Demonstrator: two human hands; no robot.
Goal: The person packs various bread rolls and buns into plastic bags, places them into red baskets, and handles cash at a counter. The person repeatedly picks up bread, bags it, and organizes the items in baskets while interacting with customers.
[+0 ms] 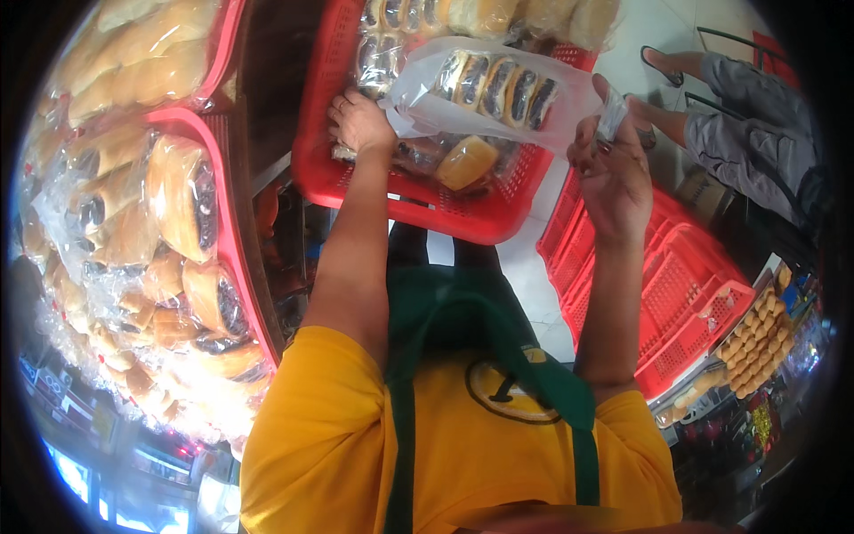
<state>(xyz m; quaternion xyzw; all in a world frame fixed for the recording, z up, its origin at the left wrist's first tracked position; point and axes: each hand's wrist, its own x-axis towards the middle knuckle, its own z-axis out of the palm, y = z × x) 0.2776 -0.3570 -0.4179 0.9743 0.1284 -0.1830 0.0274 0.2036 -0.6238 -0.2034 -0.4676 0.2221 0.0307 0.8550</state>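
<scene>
A clear plastic bag (427, 107) with several dark-filled bread slices (497, 87) in a row spans the space above a red plastic basket (427, 207). My right hand (617, 160), palm up, pinches the bag's right end between its fingers. My left hand (362, 123), with a ring on one finger, reaches down at the basket's left side, beside the bag's other end; its fingertips are partly hidden, so its hold is unclear. More wrapped dark-filled bread (380, 60) lies in the basket, and a golden bun (467, 162) lies below the bag.
Pink-red trays of wrapped bread (180, 193) fill the left side. Stacked red crates (687, 267) stand on the right, near a tray of small brown buns (757, 340). A person in grey shorts (727, 133) and sandals is at the upper right, on the tiled floor (640, 30).
</scene>
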